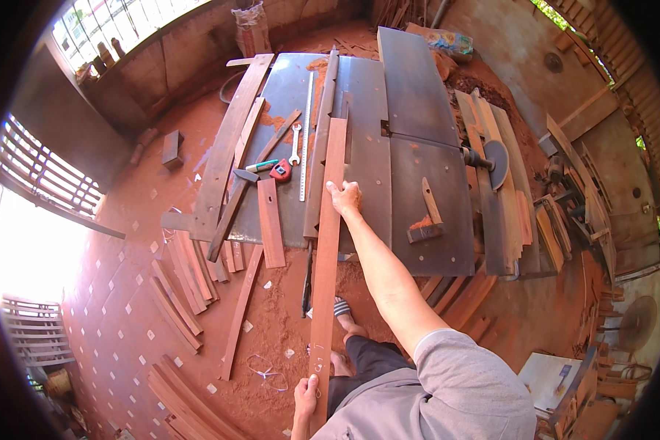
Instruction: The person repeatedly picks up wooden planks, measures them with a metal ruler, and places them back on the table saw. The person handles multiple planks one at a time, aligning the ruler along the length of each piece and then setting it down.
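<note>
A long reddish-brown wooden board (328, 257) runs from beside my body onto the dark metal machine table (374, 84). It lies alongside a raised metal fence (323, 139), with its far end over the table. My right hand (345, 198) grips the board about midway along the part on the table, thumb on top and fingers curled. Lower down, my left hand (306, 396) is closed round the board's left edge near my body, thumb on its face. Pale marks show on the near part of the board.
Left of the fence lie a steel ruler (306, 139), a wrench (295, 144), a red tape measure (280, 170) and a hammer (243, 180). A wooden-handled block tool (427, 231) sits on the right. Stacked strips (187, 271) lie on the dusty floor; a round disc (496, 165) projects at right.
</note>
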